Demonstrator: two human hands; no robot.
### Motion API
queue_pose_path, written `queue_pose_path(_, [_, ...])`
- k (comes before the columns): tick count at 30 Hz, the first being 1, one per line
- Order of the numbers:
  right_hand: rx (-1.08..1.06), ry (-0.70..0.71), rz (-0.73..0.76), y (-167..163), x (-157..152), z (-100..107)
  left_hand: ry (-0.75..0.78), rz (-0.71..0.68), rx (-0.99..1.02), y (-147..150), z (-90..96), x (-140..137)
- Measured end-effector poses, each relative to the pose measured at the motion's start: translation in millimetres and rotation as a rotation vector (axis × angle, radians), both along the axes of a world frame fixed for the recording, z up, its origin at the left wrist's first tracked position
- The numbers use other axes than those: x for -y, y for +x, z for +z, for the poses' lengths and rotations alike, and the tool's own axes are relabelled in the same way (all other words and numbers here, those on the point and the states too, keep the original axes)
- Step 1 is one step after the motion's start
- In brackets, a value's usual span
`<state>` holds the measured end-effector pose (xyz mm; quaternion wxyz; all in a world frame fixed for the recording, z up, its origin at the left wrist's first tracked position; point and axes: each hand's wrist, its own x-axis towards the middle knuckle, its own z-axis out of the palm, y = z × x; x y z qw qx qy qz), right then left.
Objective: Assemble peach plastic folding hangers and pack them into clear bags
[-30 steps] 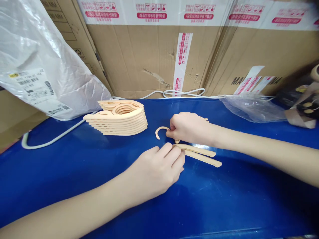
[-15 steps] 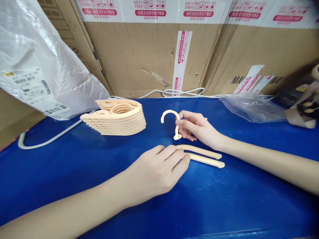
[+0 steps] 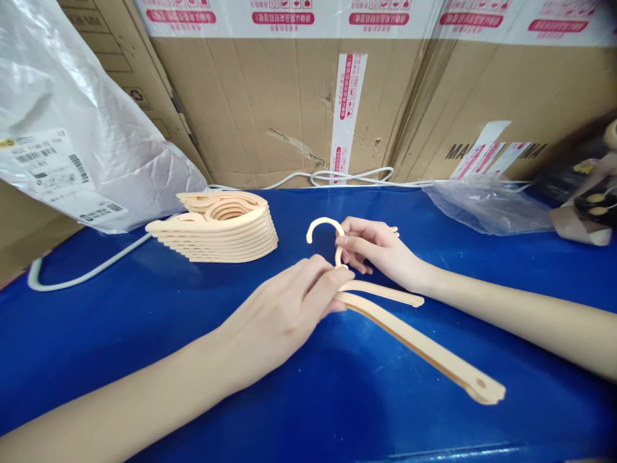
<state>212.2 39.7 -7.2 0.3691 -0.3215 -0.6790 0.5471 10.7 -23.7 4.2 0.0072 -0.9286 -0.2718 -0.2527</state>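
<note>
My left hand (image 3: 294, 305) is closed on the inner end of a cream plastic hanger arm (image 3: 424, 341), which slants down to the right with a hole near its far end. A second hanger arm (image 3: 390, 294) lies on the blue surface just behind it, its inner end partly hidden by my left fingers. My right hand (image 3: 373, 244) pinches a cream hanger hook (image 3: 325, 222) by its stem, curve upward and opening to the left. The hook's base meets my left fingertips; whether the pieces are joined there I cannot tell.
A stack of cream hanger pieces (image 3: 216, 235) stands at the left on the blue surface (image 3: 299, 418). Behind are cardboard boxes (image 3: 241, 103), a white cable (image 3: 284, 183) and a plastic-wrapped parcel (image 3: 96, 128). A clear plastic bag (image 3: 482, 206) lies at the back right.
My left hand has lifted one hanger arm and turned it, its far end swinging toward me and right. Its fingers have come up to the hook's base. My right hand still holds the hook.
</note>
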Motion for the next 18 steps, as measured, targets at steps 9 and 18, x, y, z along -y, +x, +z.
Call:
queue_pose_path(9, [-0.036, -0.039, -0.002, 0.1, -1.7, -0.9, -0.263, -0.028, 0.091, -5.5, 6.0, -8.2])
queue_pose_path(18, [-0.059, -0.117, 0.007, 1.0, -4.4, 0.2, -0.946, -0.082, 0.678, -10.0, 20.6, -14.9])
